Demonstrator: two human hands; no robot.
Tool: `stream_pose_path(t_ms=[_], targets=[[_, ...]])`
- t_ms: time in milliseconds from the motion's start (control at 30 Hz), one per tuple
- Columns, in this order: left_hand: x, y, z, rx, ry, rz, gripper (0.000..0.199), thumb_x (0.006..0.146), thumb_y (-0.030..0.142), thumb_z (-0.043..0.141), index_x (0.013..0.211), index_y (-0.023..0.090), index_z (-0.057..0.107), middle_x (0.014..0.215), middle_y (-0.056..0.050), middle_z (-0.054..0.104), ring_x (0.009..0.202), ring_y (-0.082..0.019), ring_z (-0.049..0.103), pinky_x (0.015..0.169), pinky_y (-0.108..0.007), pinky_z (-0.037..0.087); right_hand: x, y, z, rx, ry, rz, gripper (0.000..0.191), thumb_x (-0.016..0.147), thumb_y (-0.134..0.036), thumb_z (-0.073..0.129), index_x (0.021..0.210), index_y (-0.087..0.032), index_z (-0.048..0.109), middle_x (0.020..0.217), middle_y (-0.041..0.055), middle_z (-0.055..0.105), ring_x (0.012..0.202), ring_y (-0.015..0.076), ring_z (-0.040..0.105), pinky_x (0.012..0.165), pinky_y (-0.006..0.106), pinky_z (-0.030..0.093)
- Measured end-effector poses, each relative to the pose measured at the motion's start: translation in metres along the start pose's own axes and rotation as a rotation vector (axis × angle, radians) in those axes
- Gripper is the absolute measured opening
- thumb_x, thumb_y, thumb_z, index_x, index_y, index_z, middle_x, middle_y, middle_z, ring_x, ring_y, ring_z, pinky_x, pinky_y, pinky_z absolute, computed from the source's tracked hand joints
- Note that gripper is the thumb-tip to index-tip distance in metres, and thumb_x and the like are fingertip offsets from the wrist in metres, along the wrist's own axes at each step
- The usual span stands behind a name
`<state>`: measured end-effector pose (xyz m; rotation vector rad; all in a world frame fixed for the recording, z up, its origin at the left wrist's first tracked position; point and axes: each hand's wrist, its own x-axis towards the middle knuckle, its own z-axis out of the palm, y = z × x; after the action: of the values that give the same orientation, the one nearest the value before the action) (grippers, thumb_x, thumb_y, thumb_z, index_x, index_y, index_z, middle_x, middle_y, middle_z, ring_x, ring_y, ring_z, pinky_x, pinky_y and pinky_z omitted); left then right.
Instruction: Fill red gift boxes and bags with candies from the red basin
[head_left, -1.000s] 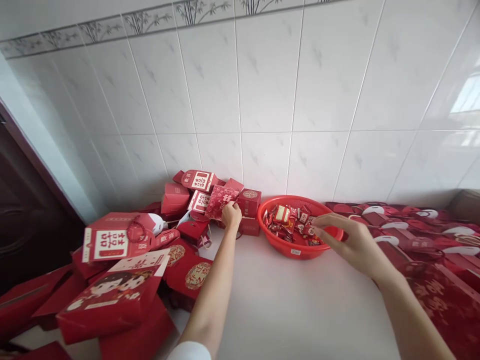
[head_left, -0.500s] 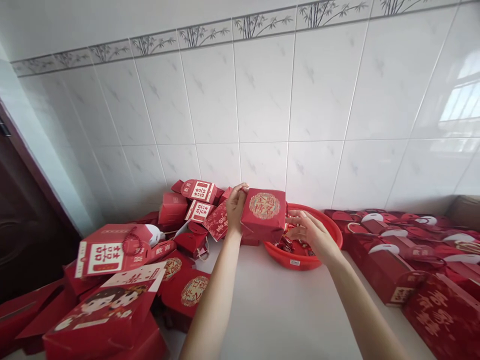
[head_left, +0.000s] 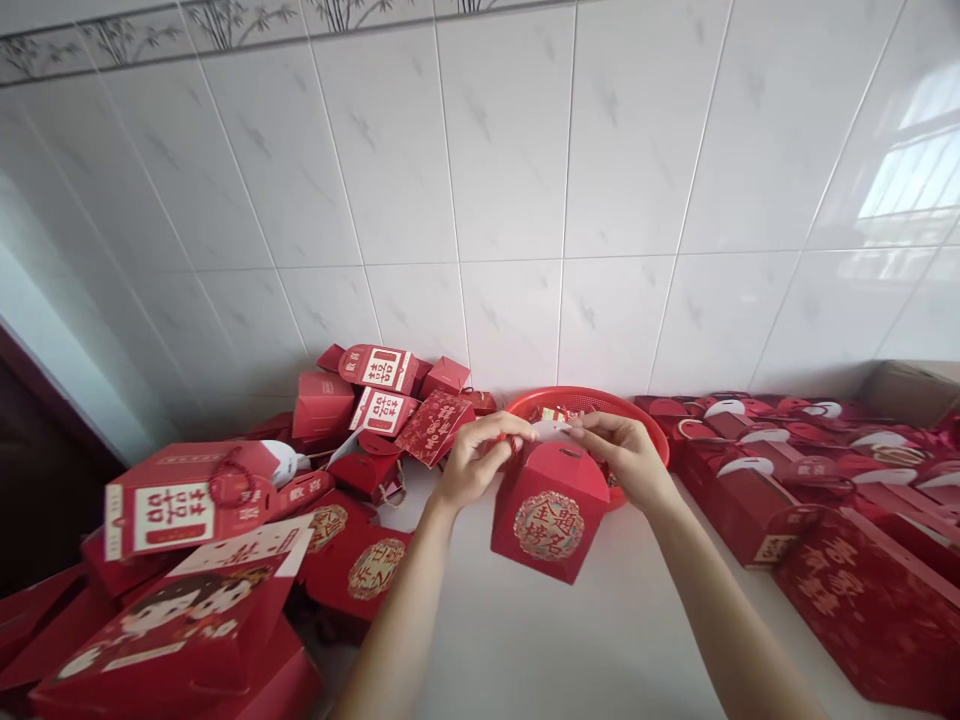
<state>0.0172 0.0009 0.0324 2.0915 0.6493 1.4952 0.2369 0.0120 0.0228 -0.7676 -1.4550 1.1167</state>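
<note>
Both hands are at the top of a red gift box [head_left: 551,515] with a round gold emblem of characters on its front. My left hand [head_left: 480,455] pinches the left side of the box's top, where a pale flap shows. At the right end of that flap, my right hand [head_left: 619,450] has its fingers closed on the edge. The box hangs upright and slightly tilted, its slotted front flap raised. Behind it, a red plastic basket [head_left: 651,430] holds small wrapped items, mostly hidden by the box and hands.
A heap of red gift boxes [head_left: 202,500] covers the left side. Rows of closed red boxes [head_left: 750,500] stand at the right, with a brown carton [head_left: 915,385] behind them. The white table [head_left: 517,650] meets a tiled wall [head_left: 510,200].
The box has come down and toward me, turning so its emblem faces front and its top flaps show. My right hand has moved from over the basket to the box's top. The view has tilted down.
</note>
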Motion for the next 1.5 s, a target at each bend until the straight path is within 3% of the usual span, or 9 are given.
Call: stream_pose_path(t_ms=[200, 467, 600, 733, 833, 967, 1100, 1300, 1500], targets=[[0.0, 0.011, 0.0, 0.085, -0.165, -0.254, 0.034, 0.091, 0.032, 0.047, 0.083, 0.018, 0.077, 0.086, -0.006, 0.071, 0.083, -0.02, 0.065, 0.084, -0.036, 0.052, -0.005, 0.003, 0.012, -0.392, 0.194, -0.264, 0.023, 0.085, -0.039, 0.063, 0.08, -0.019, 0.072, 0.07, 0.0031, 0.067, 0.061, 0.0163, 0.056, 0.058, 0.029, 0.044], [-0.013, 0.025, 0.034, 0.507, -0.118, -0.34, 0.028, 0.081, 0.024, 0.068, 0.108, 0.028, 0.075, 0.113, -0.007, 0.057, 0.114, -0.025, 0.058, 0.103, -0.039, 0.048, -0.012, 0.008, 0.03, -0.42, 0.153, -0.188, 0.017, 0.085, -0.033, 0.061, 0.079, -0.02, 0.071, 0.07, 0.0033, 0.068, 0.062, 0.0174, 0.058, 0.061, 0.03, 0.045], [-0.016, 0.027, 0.017, 0.522, -0.358, -0.484, 0.038, 0.077, 0.01, 0.058, 0.108, 0.028, 0.075, 0.119, -0.007, 0.059, 0.111, -0.026, 0.061, 0.095, -0.035, 0.05, -0.008, 0.012, 0.024, -0.257, 0.049, -0.058, 0.021, 0.081, -0.042, 0.069, 0.077, -0.021, 0.071, 0.072, 0.0046, 0.069, 0.067, 0.02, 0.06, 0.062, 0.033, 0.045], [-0.013, 0.03, 0.005, 0.533, -0.548, -0.556, 0.031, 0.081, 0.018, 0.057, 0.107, 0.028, 0.073, 0.104, -0.004, 0.063, 0.094, -0.023, 0.065, 0.08, -0.03, 0.049, -0.005, 0.015, 0.019, -0.059, -0.019, 0.071, 0.03, 0.071, -0.048, 0.079, 0.076, -0.02, 0.072, 0.079, 0.0047, 0.071, 0.074, 0.02, 0.062, 0.069, 0.033, 0.048], [-0.012, 0.035, 0.005, 0.567, -0.546, -0.556, 0.015, 0.084, 0.035, 0.06, 0.091, 0.023, 0.067, 0.094, -0.003, 0.064, 0.082, -0.021, 0.062, 0.069, -0.028, 0.045, -0.005, 0.016, 0.018, 0.061, -0.063, 0.111, 0.03, 0.068, -0.047, 0.083, 0.077, -0.019, 0.073, 0.081, 0.003, 0.071, 0.077, 0.0179, 0.062, 0.075, 0.032, 0.048], [-0.012, 0.04, 0.0, 0.582, -0.557, -0.553, 0.006, 0.08, 0.026, 0.058, 0.081, 0.021, 0.062, 0.085, 0.0, 0.066, 0.072, -0.018, 0.059, 0.063, -0.027, 0.041, -0.005, 0.014, 0.017, 0.205, -0.101, 0.203, 0.028, 0.064, -0.041, 0.088, 0.075, -0.019, 0.072, 0.079, 0.0004, 0.07, 0.073, 0.0147, 0.062, 0.073, 0.029, 0.047], [-0.016, 0.04, -0.011, 0.465, -0.583, -0.564, 0.034, 0.075, 0.018, 0.053, 0.104, 0.022, 0.071, 0.108, -0.003, 0.073, 0.091, -0.02, 0.067, 0.076, -0.026, 0.047, -0.001, 0.017, 0.009, 0.296, -0.171, 0.352, 0.03, 0.06, -0.036, 0.091, 0.072, -0.017, 0.071, 0.076, 0.0005, 0.07, 0.068, 0.0128, 0.062, 0.066, 0.026, 0.047], [-0.016, 0.026, -0.013, 0.495, -0.637, -0.646, 0.034, 0.063, 0.018, 0.063, 0.093, 0.023, 0.079, 0.094, -0.002, 0.077, 0.089, -0.025, 0.07, 0.073, -0.026, 0.047, 0.007, 0.031, -0.016, 0.212, -0.375, 0.446, 0.034, 0.065, -0.042, 0.087, 0.083, -0.016, 0.075, 0.083, 0.0047, 0.074, 0.077, 0.0167, 0.068, 0.07, 0.028, 0.052], [-0.014, 0.015, -0.016, 0.56, -0.631, -0.733, 0.038, 0.06, 0.02, 0.068, 0.096, 0.022, 0.08, 0.091, -0.002, 0.076, 0.079, -0.023, 0.069, 0.068, -0.025, 0.047, -0.002, 0.003, -0.039, -0.288, -0.509, 0.389, 0.037, 0.079, -0.055, 0.071, 0.083, -0.019, 0.08, 0.085, 0.0061, 0.075, 0.081, 0.0209, 0.067, 0.066, 0.029, 0.053]])
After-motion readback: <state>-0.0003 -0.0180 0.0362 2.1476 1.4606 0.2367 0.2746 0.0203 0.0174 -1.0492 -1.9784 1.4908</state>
